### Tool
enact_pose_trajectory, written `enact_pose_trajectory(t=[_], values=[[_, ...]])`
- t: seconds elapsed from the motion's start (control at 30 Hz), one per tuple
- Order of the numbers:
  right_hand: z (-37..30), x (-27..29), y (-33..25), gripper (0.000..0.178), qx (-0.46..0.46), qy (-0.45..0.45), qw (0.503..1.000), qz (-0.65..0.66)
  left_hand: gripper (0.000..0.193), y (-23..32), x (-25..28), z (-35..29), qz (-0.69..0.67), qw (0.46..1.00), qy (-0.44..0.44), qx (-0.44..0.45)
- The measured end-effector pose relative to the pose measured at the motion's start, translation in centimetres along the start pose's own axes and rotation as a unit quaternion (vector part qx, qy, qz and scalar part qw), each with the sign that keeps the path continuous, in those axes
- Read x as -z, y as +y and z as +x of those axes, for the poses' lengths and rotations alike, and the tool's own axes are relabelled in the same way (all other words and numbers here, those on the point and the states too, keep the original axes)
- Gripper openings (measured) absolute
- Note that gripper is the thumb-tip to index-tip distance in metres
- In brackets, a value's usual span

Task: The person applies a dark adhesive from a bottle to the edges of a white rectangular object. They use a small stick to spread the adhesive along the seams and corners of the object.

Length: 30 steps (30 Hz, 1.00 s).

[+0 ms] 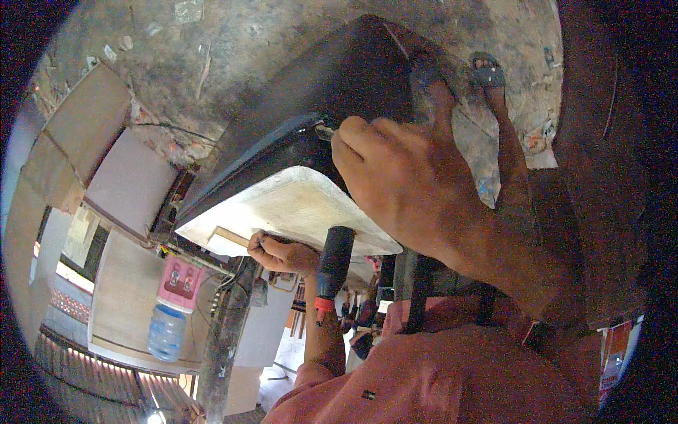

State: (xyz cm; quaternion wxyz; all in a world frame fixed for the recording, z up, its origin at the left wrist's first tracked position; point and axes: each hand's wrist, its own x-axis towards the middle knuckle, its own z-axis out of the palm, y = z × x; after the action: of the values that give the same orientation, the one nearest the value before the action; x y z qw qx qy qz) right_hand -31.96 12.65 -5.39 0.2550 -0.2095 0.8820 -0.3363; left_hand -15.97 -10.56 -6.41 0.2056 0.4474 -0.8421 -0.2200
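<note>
- Between and beyond the two hands: a pale panel point(304, 201) with a rounded corner, lying tilted along the lower edge of a dark covering point(318, 78).
- At the panel's lower edge: the left hand point(277, 254), fingers curled, pinching the end of a narrow wooden strip point(229, 237) that lies along the panel.
- At the dark covering's edge: the right hand point(406, 169), fingers bent inward beside a small pale piece point(323, 132); fingertips partly hidden, so what they pinch, if anything, cannot be told.
- Just right of the left hand: a dark cylinder point(337, 258) with a red band, overlapping the left forearm in view.
- Beyond the right hand: a sandalled foot point(487, 74) on the stained floor point(247, 39).
- Well left of and below the left hand: a blue water bottle point(167, 332) against a pink holder point(180, 283).
</note>
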Motion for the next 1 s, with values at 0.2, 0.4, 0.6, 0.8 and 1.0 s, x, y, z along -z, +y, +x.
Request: enact_pose_trajectory(t=[0.2,0.4,0.6,0.8,1.0], values=[[0.23,0.02,0.32,0.015,0.010,-0.014,0.999,0.050,0.018,0.01,0.11,-0.16,0.006,1.000,0.001,-0.003],[-0.05,0.02,0.31,0.017,-0.010,-0.015,0.998,0.064,0.019,-0.35,0.29,-0.05,-0.003,1.000,-0.001,0.007],[-0.28,0.05,0.63,0.016,0.014,0.005,0.997,0.073,0.020,-0.33,0.39,-0.04,0.015,1.000,-0.008,-0.008],[-0.19,0.13,0.40,0.015,0.010,-0.001,0.998,0.062,0.022,-0.03,0.24,-0.05,0.029,0.999,-0.005,-0.015],[0.03,0.28,0.21,0.012,0.021,0.008,0.998,0.055,0.021,-0.22,0.13,-0.01,0.024,1.000,0.008,-0.004]])
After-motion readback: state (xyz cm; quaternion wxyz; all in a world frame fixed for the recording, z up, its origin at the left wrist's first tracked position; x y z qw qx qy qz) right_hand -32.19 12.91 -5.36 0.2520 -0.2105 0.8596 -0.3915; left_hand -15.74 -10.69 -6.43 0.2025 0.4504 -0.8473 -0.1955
